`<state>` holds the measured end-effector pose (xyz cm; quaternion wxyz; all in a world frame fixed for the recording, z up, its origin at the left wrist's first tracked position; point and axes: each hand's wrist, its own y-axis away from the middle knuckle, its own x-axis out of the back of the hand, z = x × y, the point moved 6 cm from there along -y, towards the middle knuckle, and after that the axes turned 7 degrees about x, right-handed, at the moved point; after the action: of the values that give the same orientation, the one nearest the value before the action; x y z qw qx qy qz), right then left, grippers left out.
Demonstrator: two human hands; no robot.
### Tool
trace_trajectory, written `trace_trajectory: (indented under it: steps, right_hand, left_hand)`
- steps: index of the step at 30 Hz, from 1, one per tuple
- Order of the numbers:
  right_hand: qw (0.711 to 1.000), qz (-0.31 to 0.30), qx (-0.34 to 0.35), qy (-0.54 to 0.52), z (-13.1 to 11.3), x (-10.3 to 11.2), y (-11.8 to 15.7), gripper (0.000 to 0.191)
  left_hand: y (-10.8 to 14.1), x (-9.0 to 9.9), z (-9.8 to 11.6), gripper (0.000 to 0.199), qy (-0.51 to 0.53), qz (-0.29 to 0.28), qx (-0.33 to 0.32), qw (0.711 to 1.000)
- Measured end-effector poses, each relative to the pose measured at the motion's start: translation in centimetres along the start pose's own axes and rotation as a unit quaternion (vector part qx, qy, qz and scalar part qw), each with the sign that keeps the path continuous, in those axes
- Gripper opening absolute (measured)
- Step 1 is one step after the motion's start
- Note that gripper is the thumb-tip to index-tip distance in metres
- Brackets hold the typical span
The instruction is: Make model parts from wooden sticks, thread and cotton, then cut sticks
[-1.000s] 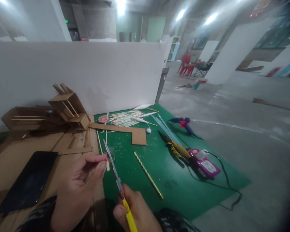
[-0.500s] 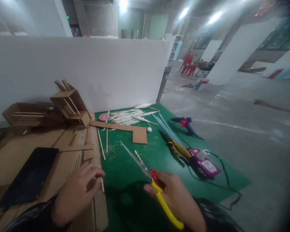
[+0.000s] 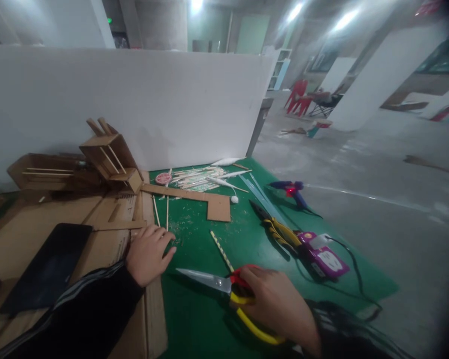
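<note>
My right hand (image 3: 275, 304) is wrapped round the red and yellow handles of the scissors (image 3: 205, 280), whose blades are together and point left over the green mat (image 3: 194, 324). Just beyond the scissors lies a patterned paper straw (image 3: 221, 250). My left hand (image 3: 149, 253) is over the cardboard's right edge with its fingers apart and nothing seen in it. Thin wooden sticks (image 3: 167, 212) lie just past its fingertips. Farther back, a cardboard strip with a square end (image 3: 219, 208) rests on the mat.
A phone (image 3: 47, 267) lies on cardboard at the left, before a cardboard structure (image 3: 108, 154). Bundled sticks (image 3: 198, 179) are at the back. Pliers (image 3: 275, 229), a glue gun (image 3: 290, 190) and a purple power strip (image 3: 324, 257) with a cable occupy the right.
My left hand has moved forward and right, away from a thin stick, and its fingers have spread. The scissors have turned flatter, their blades now pointing more to the left.
</note>
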<state>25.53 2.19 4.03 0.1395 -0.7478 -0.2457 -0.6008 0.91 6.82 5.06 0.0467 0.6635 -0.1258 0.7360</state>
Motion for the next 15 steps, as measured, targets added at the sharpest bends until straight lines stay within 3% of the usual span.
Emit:
trace_trajectory:
  steps: [9,15]
  right_hand:
    - [0.998,-0.04,-0.033,-0.031,-1.8,-0.4,0.9,0.021]
    - [0.993,-0.051,0.001,-0.102,-2.4,-0.2,1.4,0.023]
  left_hand:
    - [-2.1,-1.3,1.1,0.018,0.009,-0.054,0.047,0.997]
    - [-3.3,-2.0,1.2,0.014,0.008,-0.102,0.054,0.993]
